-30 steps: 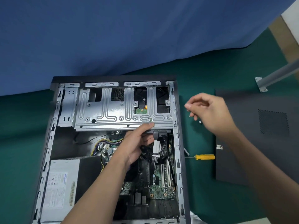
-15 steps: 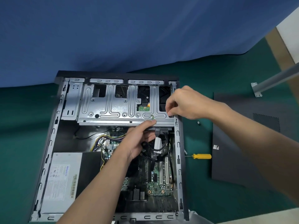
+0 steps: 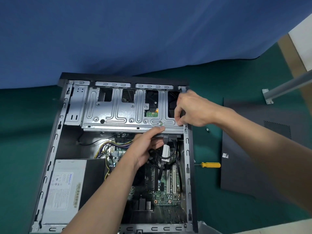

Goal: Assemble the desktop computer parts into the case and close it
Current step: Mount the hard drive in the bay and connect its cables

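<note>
Found case (image 3: 55, 137) lying on its side, open face up, on green mat (image 3: 20, 132). Noted cage (image 3: 118, 114) seated across far end of case, spanning wall to wall.

Found left hand (image 3: 145, 146) inside case at near edge of cage, with thumb laid along top of that edge and fingers curled beneath it, gripping cage.

Found right hand (image 3: 190, 108) at far-right corner of case, with fingers curled down over right end of cage and thumb tip pressed to its near-right corner, hard against case wall. Unable to confirm any small item under those fingers.

Noted black cables (image 3: 158, 159) and a plug hanging just below cage, mid-right inside case, beside left hand. Recorded motherboard (image 3: 165, 195) on case floor, near-right part. Recorded power supply (image 3: 64, 188) in near-left corner of case, label up. Logged yellow and purple wires (image 3: 104, 147) mid-left inside case.

Outside case:
- Logged one screw (image 3: 207, 130) on mat just right of case, level with near edge of cage.
- Logged screwdriver (image 3: 210, 165) with yellow handle on mat right of case, tip toward case wall.
- Logged dark side panel (image 3: 244, 149) flat on mat further right of case, its edge at screwdriver handle end.
- Noted blue cloth (image 3: 135, 31) behind far end of case.
- Noted grey bar (image 3: 287, 86) with foot plate well to far right of case.
</note>
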### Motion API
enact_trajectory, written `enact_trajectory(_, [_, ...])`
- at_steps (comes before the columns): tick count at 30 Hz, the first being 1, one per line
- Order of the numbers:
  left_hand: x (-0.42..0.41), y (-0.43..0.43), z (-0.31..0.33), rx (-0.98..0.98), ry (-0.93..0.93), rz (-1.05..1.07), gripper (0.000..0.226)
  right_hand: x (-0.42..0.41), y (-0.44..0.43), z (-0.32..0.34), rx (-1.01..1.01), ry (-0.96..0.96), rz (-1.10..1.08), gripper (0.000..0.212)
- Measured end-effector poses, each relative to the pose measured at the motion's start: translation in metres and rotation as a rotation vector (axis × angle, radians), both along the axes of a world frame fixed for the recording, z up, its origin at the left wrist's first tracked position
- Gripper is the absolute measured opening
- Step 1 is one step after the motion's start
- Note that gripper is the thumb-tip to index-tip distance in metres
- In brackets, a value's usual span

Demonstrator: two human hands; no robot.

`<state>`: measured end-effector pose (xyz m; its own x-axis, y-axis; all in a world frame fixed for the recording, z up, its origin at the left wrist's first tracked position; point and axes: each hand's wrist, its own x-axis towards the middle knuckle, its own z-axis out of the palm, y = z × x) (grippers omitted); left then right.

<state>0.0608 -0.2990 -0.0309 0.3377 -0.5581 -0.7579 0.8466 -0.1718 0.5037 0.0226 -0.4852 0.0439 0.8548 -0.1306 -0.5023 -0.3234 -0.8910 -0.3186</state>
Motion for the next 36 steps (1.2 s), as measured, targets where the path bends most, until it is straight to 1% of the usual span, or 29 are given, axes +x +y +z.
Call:
enact_trajectory(1, [0.0,0.0,0.001,0.001,0.001,0.0,0.018,0.0,0.001,0.001,-0.017,-0.006,-0.004,0.006])
enact_trajectory(4, [0.0,0.0,0.002,0.002,-0.001,0.0,0.02,0.0,0.008,0.006,-0.118,-0.018,0.003,0.021])
enact_trajectory(5, [0.0,0.0,0.002,0.002,-0.003,0.0,0.02,0.0,0.011,0.006,-0.165,-0.033,0.021,0.021])
enact_trajectory(7, [0.0,0.0,0.002,0.002,-0.004,0.003,0.02,-0.003,0.019,0.007,-0.28,-0.085,0.091,0.008])
enact_trajectory(8, [-0.001,0.0,0.002,0.003,-0.003,0.005,0.02,-0.005,0.022,0.007,-0.333,-0.11,0.131,0.005])
enact_trajectory(10, [-0.001,0.0,0.003,0.006,-0.002,0.009,0.02,-0.011,0.029,0.008,-0.401,-0.156,0.192,0.004])
enact_trajectory(12, [-0.001,0.0,0.003,0.004,-0.002,0.008,0.019,-0.017,0.032,0.009,-0.412,-0.196,0.182,0.006])
enact_trajectory(13, [-0.001,0.0,0.004,0.001,-0.002,0.005,0.018,-0.019,0.03,0.01,-0.385,-0.218,0.148,0.009])
enact_trajectory(15, [0.0,0.001,0.004,-0.006,-0.001,-0.001,0.014,-0.025,0.019,0.011,-0.244,-0.28,-0.015,0.015])
enact_trajectory(17, [-0.001,0.0,0.005,-0.005,-0.002,0.0,0.012,-0.033,0.005,0.012,-0.101,-0.448,-0.263,0.014])
enact_trajectory(18, [-0.001,0.0,0.006,-0.002,-0.004,0.001,0.011,-0.039,-0.001,0.007,-0.076,-0.542,-0.397,0.013])
enact_trajectory(19, [-0.001,0.0,0.006,0.0,-0.007,0.001,0.011,-0.047,-0.006,0.0,-0.071,-0.587,-0.53,0.012])
enact_trajectory(20, [-0.001,0.0,0.006,0.004,-0.009,-0.003,0.011,-0.056,-0.007,-0.012,-0.075,-0.557,-0.643,0.012])
enact_trajectory(21, [-0.001,0.0,0.006,0.01,-0.011,-0.006,0.011,-0.065,-0.006,-0.026,-0.073,-0.458,-0.72,0.013])
enact_trajectory(22, [-0.001,0.0,0.006,0.018,-0.014,-0.009,0.012,-0.076,-0.001,-0.044,-0.056,-0.317,-0.764,0.015])
enact_trajectory(24, [-0.001,0.0,0.006,0.034,-0.019,-0.015,0.012,-0.095,0.017,-0.077,-0.04,-0.028,-0.753,0.019])
enact_trajectory(25, [-0.001,-0.001,0.006,0.039,-0.021,-0.017,0.012,-0.103,0.027,-0.089,-0.068,0.065,-0.702,0.02])
enact_trajectory(26, [-0.001,0.0,0.006,0.044,-0.021,-0.015,0.011,-0.11,0.035,-0.099,-0.106,0.119,-0.648,0.022])
enact_trajectory(28, [-0.001,-0.001,0.006,0.047,-0.02,-0.007,0.01,-0.117,0.046,-0.111,-0.16,0.166,-0.558,0.031])
enact_trajectory(30, [-0.001,0.0,0.006,0.044,-0.023,-0.012,0.013,-0.12,0.05,-0.121,-0.211,0.197,-0.499,0.047])
enact_trajectory(33, [-0.001,0.0,0.008,0.042,-0.024,-0.022,0.017,-0.12,0.051,-0.133,-0.272,0.172,-0.427,0.066])
enact_trajectory(34, [-0.002,0.0,0.008,0.041,-0.024,-0.022,0.017,-0.12,0.051,-0.135,-0.291,0.171,-0.393,0.067])
enact_trajectory(35, [-0.002,-0.001,0.008,0.04,-0.024,-0.019,0.016,-0.12,0.05,-0.136,-0.309,0.171,-0.367,0.064])
enact_trajectory(36, [-0.002,-0.001,0.008,0.041,-0.024,-0.018,0.014,-0.119,0.049,-0.135,-0.31,0.159,-0.372,0.055])
